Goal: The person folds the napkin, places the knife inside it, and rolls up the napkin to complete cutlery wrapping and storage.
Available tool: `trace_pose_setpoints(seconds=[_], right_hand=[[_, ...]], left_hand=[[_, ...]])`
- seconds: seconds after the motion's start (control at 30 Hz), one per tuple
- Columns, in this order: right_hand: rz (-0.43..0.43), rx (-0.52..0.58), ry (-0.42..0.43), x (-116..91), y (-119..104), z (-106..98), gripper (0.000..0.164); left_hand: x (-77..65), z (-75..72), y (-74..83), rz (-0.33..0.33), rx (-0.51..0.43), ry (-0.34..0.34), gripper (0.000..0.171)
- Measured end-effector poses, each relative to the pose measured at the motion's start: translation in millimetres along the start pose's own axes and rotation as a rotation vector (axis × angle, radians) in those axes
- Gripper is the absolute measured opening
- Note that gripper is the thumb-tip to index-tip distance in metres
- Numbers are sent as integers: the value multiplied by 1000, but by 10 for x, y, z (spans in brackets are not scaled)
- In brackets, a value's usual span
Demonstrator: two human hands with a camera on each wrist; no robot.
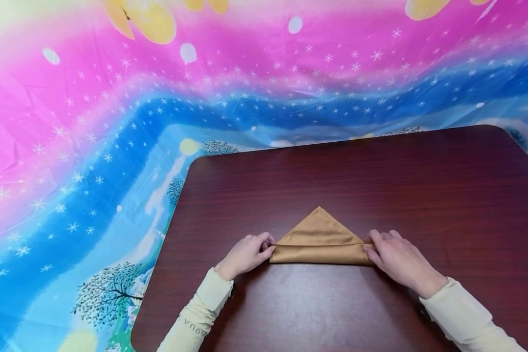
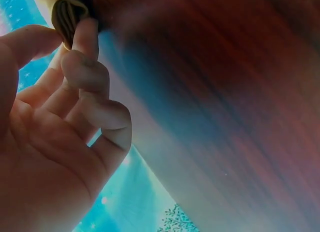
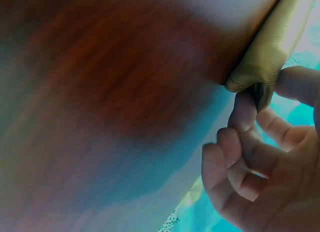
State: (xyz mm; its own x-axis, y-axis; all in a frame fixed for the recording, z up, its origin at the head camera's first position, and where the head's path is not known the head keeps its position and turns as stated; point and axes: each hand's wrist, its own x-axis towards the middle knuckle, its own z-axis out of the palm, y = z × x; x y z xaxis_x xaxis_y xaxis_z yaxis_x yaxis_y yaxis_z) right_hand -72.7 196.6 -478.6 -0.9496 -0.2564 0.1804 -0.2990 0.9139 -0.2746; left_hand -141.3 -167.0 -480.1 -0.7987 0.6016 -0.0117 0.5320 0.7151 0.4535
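A golden-brown satin cloth (image 1: 319,230) lies on the table, its near side rolled into a flat band and its far part a triangle pointing away. At the band's left end my left hand (image 1: 248,253) pinches the fabric between thumb and fingers. The left wrist view shows the layered end of the cloth (image 2: 69,19) between the fingertips of that hand (image 2: 65,112). My right hand (image 1: 400,259) pinches the opposite end. In the right wrist view the rolled end (image 3: 257,72) sits between the thumb and fingers of the right hand (image 3: 265,157).
The dark reddish wooden table (image 1: 378,181) has rounded corners and reaches beyond the cloth on all sides. Behind and to the left hangs a pink and blue printed backdrop (image 1: 114,122) with snowflakes and trees.
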Motion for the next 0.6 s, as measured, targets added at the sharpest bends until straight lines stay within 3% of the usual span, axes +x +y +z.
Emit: trace_pose_setpoints(seconds=[0.23, 0.43, 0.6], right_hand=[[11, -10, 31, 5, -11, -9, 15], [-22, -29, 116, -5, -23, 13, 16], [-82, -38, 160, 9, -34, 34, 14]], left_hand=[[2, -9, 17, 17, 43, 30, 9], [-16, -3, 45, 41, 110, 81, 10], [-23, 0, 73, 122, 142, 126, 9]])
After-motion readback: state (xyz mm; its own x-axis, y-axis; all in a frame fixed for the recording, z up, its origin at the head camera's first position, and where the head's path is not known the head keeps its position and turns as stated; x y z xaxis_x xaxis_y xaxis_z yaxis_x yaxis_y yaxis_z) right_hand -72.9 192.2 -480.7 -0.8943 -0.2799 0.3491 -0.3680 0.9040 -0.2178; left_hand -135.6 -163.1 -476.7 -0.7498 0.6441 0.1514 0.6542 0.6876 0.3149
